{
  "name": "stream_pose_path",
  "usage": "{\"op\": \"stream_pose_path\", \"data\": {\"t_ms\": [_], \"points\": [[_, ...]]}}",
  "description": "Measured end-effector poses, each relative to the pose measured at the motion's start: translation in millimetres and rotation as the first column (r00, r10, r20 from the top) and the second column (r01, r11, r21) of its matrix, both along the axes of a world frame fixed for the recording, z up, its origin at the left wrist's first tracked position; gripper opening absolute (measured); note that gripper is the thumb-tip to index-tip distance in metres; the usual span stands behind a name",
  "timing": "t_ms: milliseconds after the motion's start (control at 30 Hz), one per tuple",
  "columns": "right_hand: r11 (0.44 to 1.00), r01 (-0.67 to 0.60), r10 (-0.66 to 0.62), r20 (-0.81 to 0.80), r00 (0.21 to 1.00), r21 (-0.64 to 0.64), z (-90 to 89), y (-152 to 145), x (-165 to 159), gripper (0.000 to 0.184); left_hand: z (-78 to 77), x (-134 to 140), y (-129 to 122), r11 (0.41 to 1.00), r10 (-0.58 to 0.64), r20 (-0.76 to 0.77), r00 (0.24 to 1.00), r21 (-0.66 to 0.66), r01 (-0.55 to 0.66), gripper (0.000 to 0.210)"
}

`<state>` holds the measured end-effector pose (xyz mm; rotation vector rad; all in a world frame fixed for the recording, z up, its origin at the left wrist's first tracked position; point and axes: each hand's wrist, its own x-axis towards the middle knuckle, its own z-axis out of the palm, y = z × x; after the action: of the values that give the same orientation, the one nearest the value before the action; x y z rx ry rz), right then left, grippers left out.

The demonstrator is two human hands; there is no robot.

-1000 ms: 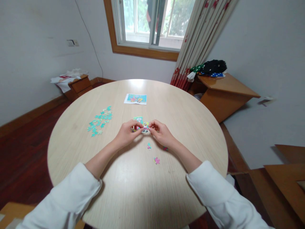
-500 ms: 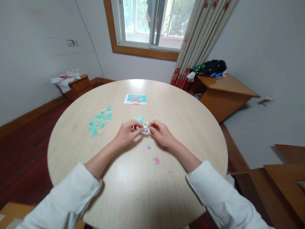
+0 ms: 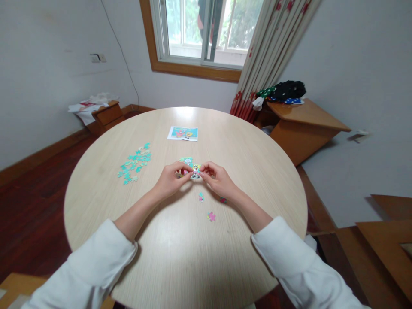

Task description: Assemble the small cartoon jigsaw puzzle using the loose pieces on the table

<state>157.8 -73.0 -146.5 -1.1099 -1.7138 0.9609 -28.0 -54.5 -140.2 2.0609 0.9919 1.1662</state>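
Observation:
Between my two hands is a small joined section of jigsaw puzzle [image 3: 196, 171] with a yellow cartoon figure on it. My left hand [image 3: 172, 179] pinches its left side between thumb and fingers. On the right edge, the thumb and fingertips of my right hand [image 3: 217, 178] are closed. Just behind my left fingers lies another joined puzzle section [image 3: 186, 161], teal with a pale face, partly hidden. Nearer to me are a teal and pink puzzle piece [image 3: 201, 197], a pink puzzle piece [image 3: 211, 216] and a dark pink puzzle piece [image 3: 223, 200] beside my right wrist.
Loose teal puzzle pieces [image 3: 134, 164] are spread at the left of the round table [image 3: 180, 266]. A printed picture sheet [image 3: 183, 133] lies toward the far side. A wooden cabinet [image 3: 305, 128] with clothes on top stands beyond the right edge.
The puzzle section between my hands has shifted very slightly, and my right fingertips have moved a little to the left against it. The other pieces lie as before.

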Motion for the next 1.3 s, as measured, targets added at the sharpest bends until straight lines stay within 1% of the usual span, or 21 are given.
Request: {"op": "stream_pose_path", "data": {"t_ms": [200,400,933,1167,1300], "points": [[1.0,-0.022,0.022,0.03,0.999,0.017,1.6,-1.4,1.0,0.006,0.5,-0.3,-1.2,0.999,-0.029,-0.008,1.0,-0.03,0.029,0.015],[0.999,-0.027,0.024,0.061,0.998,0.037,1.9,-2.5,2.1,0.004,-0.3,-0.6,-0.8,0.999,-0.047,-0.004,0.999,-0.023,0.047,0.015],[0.997,-0.009,0.003,0.081,0.997,0.073,0.8,-2.4,2.8,0.003,0.5,-1.5,-0.5,0.998,-0.048,-0.009,0.999,-0.031,0.047,0.016],[0.996,-0.012,0.003,0.099,0.995,0.084,0.6,-2.1,2.2,0.005,0.7,-0.3,0.4,0.995,-0.029,0.004,1.0,-0.091,0.029,0.018],[0.997,-0.018,0.01,0.103,0.995,0.08,1.4,-3.2,1.2,0.006,2.5,1.5,-0.5,0.989,-0.002,0.036,0.999,-0.148,0.007,0.019]]}}
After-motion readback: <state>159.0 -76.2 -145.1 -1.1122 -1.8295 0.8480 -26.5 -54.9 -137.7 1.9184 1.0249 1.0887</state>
